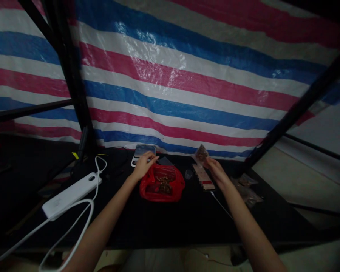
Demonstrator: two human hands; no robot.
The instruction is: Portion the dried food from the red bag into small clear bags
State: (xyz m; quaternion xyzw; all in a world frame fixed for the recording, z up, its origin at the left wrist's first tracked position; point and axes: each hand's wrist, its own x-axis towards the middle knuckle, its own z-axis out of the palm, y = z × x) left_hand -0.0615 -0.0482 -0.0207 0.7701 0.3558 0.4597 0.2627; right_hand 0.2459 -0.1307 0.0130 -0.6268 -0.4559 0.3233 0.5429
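Observation:
A red plastic bag [175, 190] lies open on the black table, with small brownish-gold pieces [164, 183] inside. At its back left edge is my left hand [145, 165], fingers pinched together at the bag's rim. My right hand [217, 172] holds up a small clear plastic bag [201, 154] of dark brown contents, too dim to identify. Below that raised bag lies a phone [205, 177] with a lit, partly blurred screen. A small clear cup [188, 174] stands between the red bag and the phone. Behind my left hand sits a white digital scale [144, 150].
More filled clear bags [248, 190] lie at the right. A white power strip [72, 194] with looping white cables [92, 211] occupies the left. A dark flat object [166, 161] rests behind the red bag. Black frame posts [70, 75] and a striped sheet [172, 94] bound the table.

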